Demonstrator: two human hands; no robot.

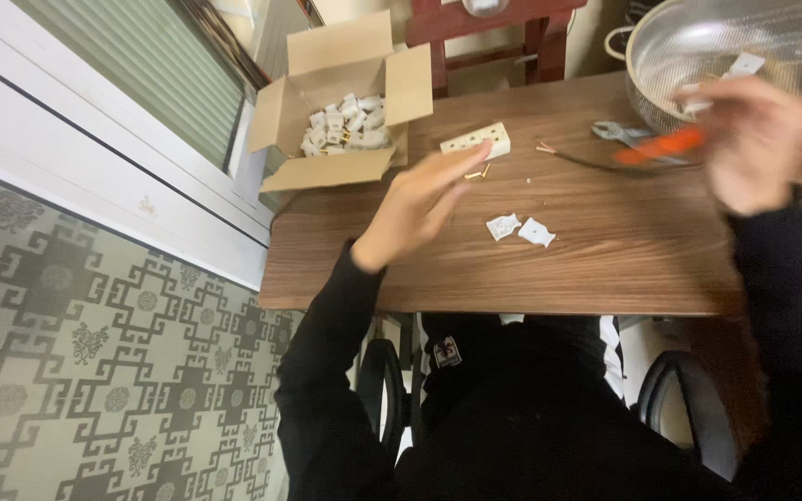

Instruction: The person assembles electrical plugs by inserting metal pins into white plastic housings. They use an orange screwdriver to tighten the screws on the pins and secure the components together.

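Nearest the camera, black sleeves and a dark lap are seen at six o'clock, below the edge of the wooden tabletop (605,250). The left hand (415,206) is held over the tabletop with fingers extended and close together, nothing visibly gripped; small brass pins (478,173) lie just beyond its fingertips at one o'clock. The right hand (752,139) is raised at two o'clock and blurred, so its grip cannot be told; a small white piece appears near its fingers, against the metal strainer bowl (661,56). Two white plastic shells (520,229) lie apart at the centre, seemingly unassembled, and a white socket strip (477,141) rests at twelve o'clock. An open cardboard box (327,70) of white parts sits at eleven o'clock, well filled, so much appears left. Pliers with orange handles (647,144) and a wire (573,158) lie untouched nearby.
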